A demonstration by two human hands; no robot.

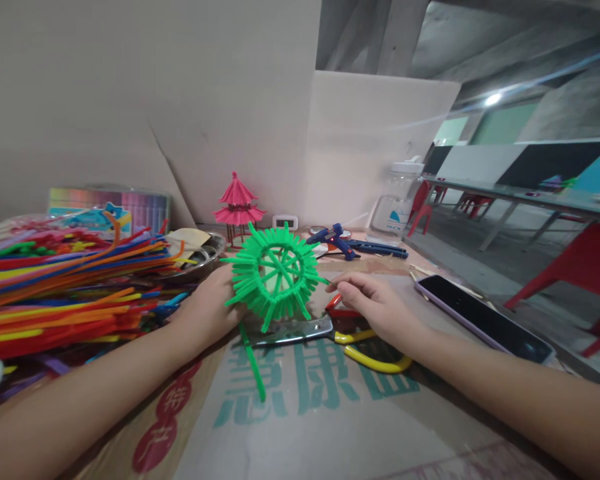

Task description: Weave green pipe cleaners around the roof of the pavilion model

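A round frame of green pipe cleaners (275,317), with spokes inside a ring and short pieces sticking out all round, is raised above the table. My left hand (213,300) is closed on its left side, with the fingers partly hidden behind it. At the right edge of the frame, my right hand (373,300) pinches a thin strand with a green end. Below the frame lie scissors (295,331) with red and yellow handles, under my right hand's side. A loose green pipe cleaner (253,367) hangs or lies beneath the frame; which one I cannot tell.
Bundles of coloured pipe cleaners (70,287) fill the left, before a marker set (145,208) and a metal bowl (207,257). Behind stand a pink pagoda model (236,200), a small clock (285,222), a blue glue gun (335,239) and a clear bottle (395,200). A phone (480,317) lies right.
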